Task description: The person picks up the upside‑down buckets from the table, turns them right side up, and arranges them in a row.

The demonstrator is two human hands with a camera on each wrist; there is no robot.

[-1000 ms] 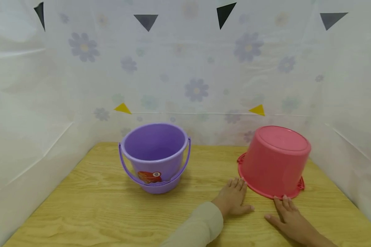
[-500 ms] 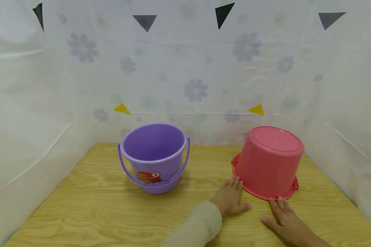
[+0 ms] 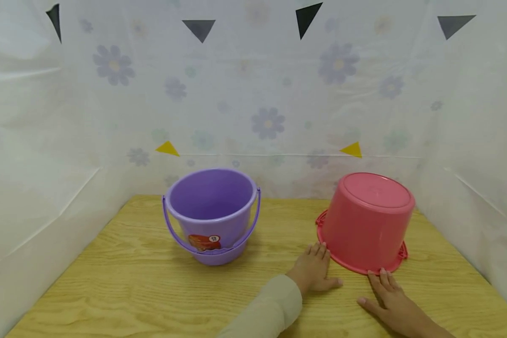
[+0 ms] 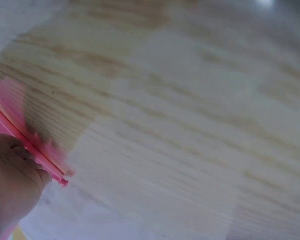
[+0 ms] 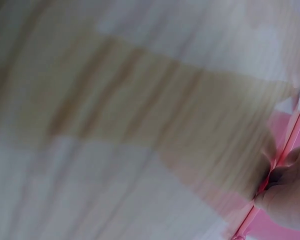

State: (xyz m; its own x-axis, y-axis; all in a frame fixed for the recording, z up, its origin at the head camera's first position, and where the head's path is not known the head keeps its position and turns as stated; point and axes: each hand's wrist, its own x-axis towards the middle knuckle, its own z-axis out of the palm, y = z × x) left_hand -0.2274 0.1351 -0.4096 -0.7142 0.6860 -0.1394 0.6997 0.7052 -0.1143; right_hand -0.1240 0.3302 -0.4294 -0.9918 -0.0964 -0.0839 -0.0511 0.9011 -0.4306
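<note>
An upside-down red bucket (image 3: 367, 225) stands at the right of the table, its rim down on the wood. My left hand (image 3: 312, 270) lies flat at the rim's near left side, its fingertips touching it. At the near edge of the same rim, the fingers of my right hand (image 3: 390, 300) are stretched out and touch it. In the left wrist view, the left hand (image 4: 15, 175) meets the pink rim (image 4: 27, 140). The right wrist view shows the right hand (image 5: 287, 190) against that rim, partly cut off by the frame.
An upright purple bucket (image 3: 213, 230) with its handle hanging in front stands left of the red one. The wooden table (image 3: 152, 291) is bounded by white sheeting (image 3: 481, 188) at the sides and a flowered sheet (image 3: 219, 108) behind.
The red bucket has slid a little to the left, both hands shifting with it at its rim. Over the last half second almost nothing has moved. The purple bucket has stayed in place.
</note>
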